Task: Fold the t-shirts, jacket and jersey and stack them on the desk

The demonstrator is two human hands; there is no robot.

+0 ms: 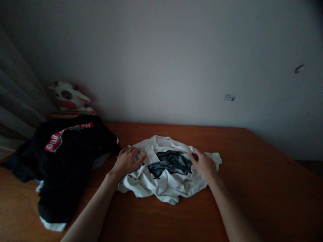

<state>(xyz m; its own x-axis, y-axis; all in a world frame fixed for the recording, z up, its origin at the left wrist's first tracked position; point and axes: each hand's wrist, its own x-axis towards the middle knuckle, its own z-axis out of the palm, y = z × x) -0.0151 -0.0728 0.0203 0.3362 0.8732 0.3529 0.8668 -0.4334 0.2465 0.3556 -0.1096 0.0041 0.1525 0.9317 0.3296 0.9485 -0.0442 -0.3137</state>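
Note:
A crumpled white T-shirt with a dark grey-black print lies bunched on the wooden table. My left hand rests on the shirt's left side, its thumb stretched away from the other fingers. On the opposite side, my right hand is at the shirt near the print's right edge. Its thumb and forefinger come together there in a loose pinch on the fabric; the other fingertips are hidden. Folds hide the shirt's outline.
Dark clothes with a red-and-white printed label are heaped at the left. Behind them is a white cow-like toy. A curtain hangs at far left. The wooden table meets a pale wall.

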